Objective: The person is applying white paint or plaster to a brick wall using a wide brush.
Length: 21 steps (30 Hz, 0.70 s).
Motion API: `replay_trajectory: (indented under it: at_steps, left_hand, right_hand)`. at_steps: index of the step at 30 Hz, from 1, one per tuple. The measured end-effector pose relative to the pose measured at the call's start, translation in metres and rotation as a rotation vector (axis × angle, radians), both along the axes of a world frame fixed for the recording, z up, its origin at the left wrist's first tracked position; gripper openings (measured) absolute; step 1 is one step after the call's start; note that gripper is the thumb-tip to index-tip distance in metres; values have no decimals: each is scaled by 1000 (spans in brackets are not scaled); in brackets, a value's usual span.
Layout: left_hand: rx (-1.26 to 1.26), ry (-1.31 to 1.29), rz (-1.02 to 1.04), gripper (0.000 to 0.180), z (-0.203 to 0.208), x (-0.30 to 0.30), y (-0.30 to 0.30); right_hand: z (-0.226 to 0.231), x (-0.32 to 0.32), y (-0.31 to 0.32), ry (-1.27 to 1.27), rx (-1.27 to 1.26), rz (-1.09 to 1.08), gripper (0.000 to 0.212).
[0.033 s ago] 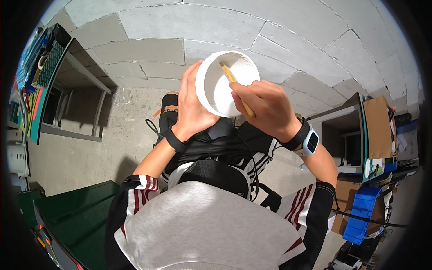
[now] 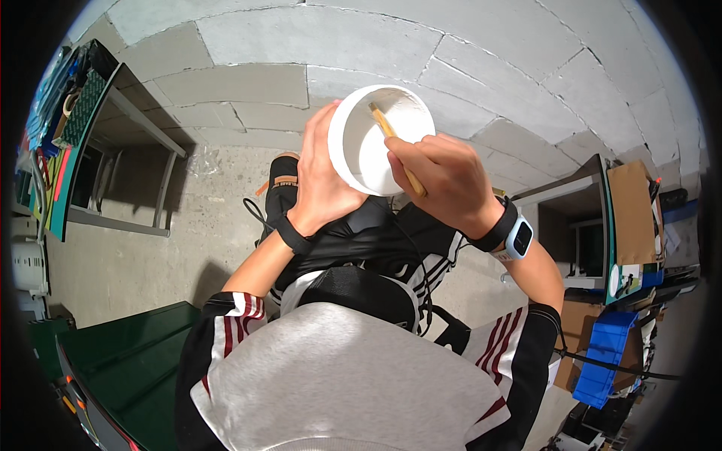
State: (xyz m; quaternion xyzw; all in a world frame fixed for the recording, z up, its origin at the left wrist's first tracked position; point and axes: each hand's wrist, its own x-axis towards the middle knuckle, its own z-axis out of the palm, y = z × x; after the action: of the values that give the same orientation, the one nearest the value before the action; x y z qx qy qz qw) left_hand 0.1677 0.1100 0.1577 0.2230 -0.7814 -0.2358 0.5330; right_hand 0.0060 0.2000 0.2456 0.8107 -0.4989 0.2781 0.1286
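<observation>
A white round tub (image 2: 336,143) is held up over my lap, its open mouth tilted toward me. My left hand (image 2: 320,169) wraps around its left side and lower edge. Pinched in the fingers of my right hand (image 2: 444,177) is a slim wooden-handled brush (image 2: 385,124). Its tip reaches inside the tub, near the far inner wall; whether it touches that wall I cannot tell. The inside looks white, with a slightly rough patch by the far rim. My left fingertips are hidden behind the tub.
A pale block wall (image 2: 376,37) rises just beyond the tub. Tables stand at the left (image 2: 120,231) and right (image 2: 608,225), loaded with items. A dark green surface (image 2: 128,361) lies at lower left, a blue bin (image 2: 605,357) at lower right. A black cable (image 2: 427,289) runs down my front.
</observation>
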Motion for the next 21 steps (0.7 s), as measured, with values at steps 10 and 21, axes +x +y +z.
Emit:
replay_trajectory:
  at_steps: [10,21]
  left_hand:
    - [-31,-22,-13,87,0,-10,5]
    - [81,-82,50,95,-7,-17,-3]
  right_hand:
    - [-2,13,17,157,7,-106,15]
    - [1,-26,36,-207,-97,-133,17]
